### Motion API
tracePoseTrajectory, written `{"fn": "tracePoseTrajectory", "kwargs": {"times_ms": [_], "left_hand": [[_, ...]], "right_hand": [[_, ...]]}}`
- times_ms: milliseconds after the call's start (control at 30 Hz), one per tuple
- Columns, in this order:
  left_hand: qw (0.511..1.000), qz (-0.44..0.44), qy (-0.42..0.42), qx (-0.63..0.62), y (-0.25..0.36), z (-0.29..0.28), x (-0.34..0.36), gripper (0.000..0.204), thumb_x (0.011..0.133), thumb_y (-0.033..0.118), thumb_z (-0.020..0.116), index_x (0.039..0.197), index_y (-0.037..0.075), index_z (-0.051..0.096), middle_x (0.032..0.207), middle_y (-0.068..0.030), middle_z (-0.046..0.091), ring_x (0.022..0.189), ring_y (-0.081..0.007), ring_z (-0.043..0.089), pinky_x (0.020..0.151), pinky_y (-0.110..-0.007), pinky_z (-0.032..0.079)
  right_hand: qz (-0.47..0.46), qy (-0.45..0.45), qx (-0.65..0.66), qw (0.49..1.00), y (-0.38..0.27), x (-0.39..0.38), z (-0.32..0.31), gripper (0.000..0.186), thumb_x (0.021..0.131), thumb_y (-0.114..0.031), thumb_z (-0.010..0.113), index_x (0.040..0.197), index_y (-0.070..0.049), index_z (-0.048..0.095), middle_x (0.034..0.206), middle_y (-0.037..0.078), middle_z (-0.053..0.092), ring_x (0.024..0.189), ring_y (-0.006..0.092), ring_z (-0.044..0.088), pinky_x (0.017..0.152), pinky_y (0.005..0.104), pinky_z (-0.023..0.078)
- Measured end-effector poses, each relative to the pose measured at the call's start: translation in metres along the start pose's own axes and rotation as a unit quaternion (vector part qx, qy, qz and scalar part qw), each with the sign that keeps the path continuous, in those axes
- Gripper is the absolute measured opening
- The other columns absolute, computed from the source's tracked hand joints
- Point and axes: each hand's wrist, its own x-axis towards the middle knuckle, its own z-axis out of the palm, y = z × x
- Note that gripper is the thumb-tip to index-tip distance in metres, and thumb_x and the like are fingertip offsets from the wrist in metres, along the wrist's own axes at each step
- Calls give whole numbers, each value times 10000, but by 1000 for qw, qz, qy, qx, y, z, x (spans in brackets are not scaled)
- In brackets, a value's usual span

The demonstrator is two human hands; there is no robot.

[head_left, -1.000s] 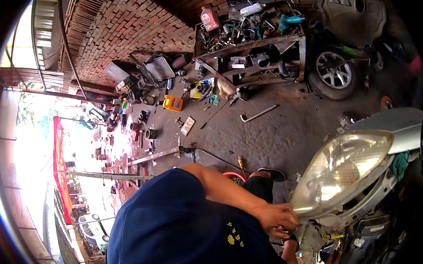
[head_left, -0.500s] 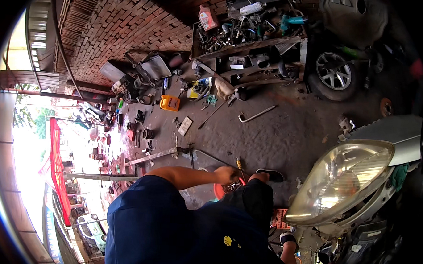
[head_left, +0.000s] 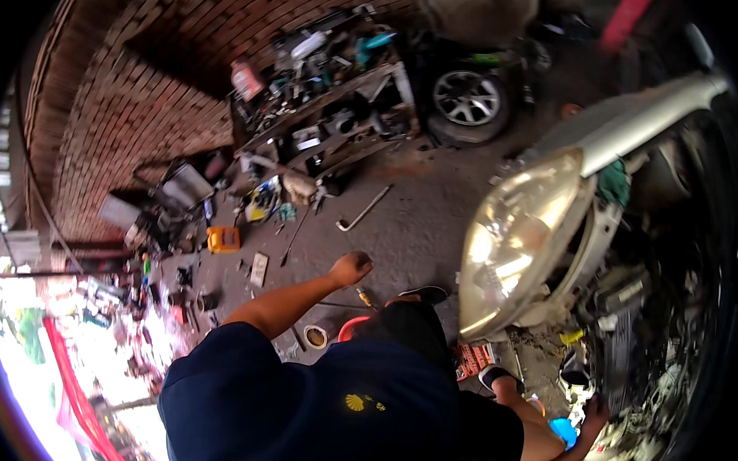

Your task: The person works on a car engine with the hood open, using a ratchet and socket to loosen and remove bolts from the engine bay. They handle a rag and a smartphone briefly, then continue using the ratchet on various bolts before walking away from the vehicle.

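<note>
At the far left, a strip of red cloth [head_left: 70, 386] is slanting down through the glare, and a brick wall [head_left: 134, 138] is rising behind the clutter. A yellow jug [head_left: 224, 240] is standing on the floor. Above and to the right of it, a low table [head_left: 405, 88] is carrying a jumble of tools and parts.

My left hand [head_left: 351, 268] is hanging over the floor with its fingers looking curled in; I'm not managing to tell how tightly they are closing, or whether they are holding anything (the hand is blurring a little). Below it, a red bowl [head_left: 348, 324] is showing its rim beside my knee, and a yellow-handled tool [head_left: 365, 298] is lying between the two. A bent metal bar [head_left: 363, 208] is lying on the floor above my hand.

Further right, my black shoe [head_left: 425, 295] is resting on the ground, a car wheel [head_left: 469, 99] is lying near the table, and a red tray [head_left: 472, 360] is sitting between my feet. The cloudy headlight [head_left: 516, 245] is jutting from the opened car front, well apart from my left hand. Near a bright blue thing [head_left: 564, 431], my right hand [head_left: 598, 412] is reaching to the edge of the dark engine parts; I'm not seeing its fingers well enough to tell its grip. A green rag [head_left: 614, 183] is hanging behind the headlight.
</note>
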Motion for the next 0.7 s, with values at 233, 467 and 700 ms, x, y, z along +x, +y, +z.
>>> {"fn": "tracePoseTrajectory", "kwargs": {"times_ms": [233, 467, 700], "left_hand": [[917, 371, 123, -76, 276, -56, -7, 256, 990, 260, 695, 1040, 9, 700, 865, -168, 654, 749, -326, 632, 679, -413, 508], [766, 636, 84, -39, 457, -59, -6, 124, 929, 98, 699, 1024, 20, 706, 820, -128, 619, 705, -257, 605, 646, -373, 474], [744, 665, 61, 21, 527, -18, 33, 124, 930, 101, 720, 1025, 22, 703, 923, -151, 672, 804, -321, 645, 722, -410, 516]], "right_hand": [[-21, 9, 19, 1000, -61, -25, 22, 233, 1018, -250, 660, 1074, -23, 656, 831, 40, 638, 718, 129, 576, 673, 311, 474], [-40, 84, -32, 995, -60, -40, 35, 233, 1001, -195, 690, 1122, 1, 660, 772, 46, 631, 672, 118, 557, 623, 305, 462], [-46, 21, -236, 970, -106, -68, 75, 546, 913, -451, 733, 1236, -12, 697, 1171, 234, 722, 1090, 440, 674, 954, 494, 536]]}}
